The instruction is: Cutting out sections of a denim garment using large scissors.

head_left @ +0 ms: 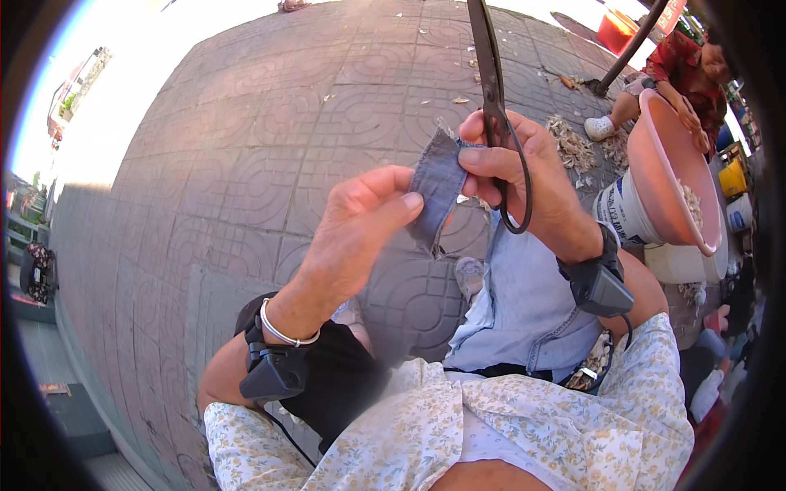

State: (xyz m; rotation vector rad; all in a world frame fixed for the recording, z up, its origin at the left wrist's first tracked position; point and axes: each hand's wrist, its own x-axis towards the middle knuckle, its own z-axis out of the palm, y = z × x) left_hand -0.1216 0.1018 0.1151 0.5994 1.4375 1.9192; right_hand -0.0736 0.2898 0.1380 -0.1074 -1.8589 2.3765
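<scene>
A small strip of blue denim (439, 186) with frayed edges is stretched between my two hands. My left hand (350, 222) pinches its left side between thumb and fingers. My right hand (542, 176) has its thumb and fingertips on the strip's upper right edge. That same hand also holds dark metal scissors (494, 98), blades pointing up and away, one looped handle hanging below the fingers. Whether the blades are fully together is hard to make out. Across my right leg lies a larger piece of light blue denim (524, 315).
To the right, a pink basin (673, 176) leans tilted on a white bucket (620, 214). Beyond it sits another person (686, 78) beside a slanted pole (630, 53). Pale scraps (571, 143) lie on the patterned paving (246, 155). Dark cloth (340, 385) covers my left leg.
</scene>
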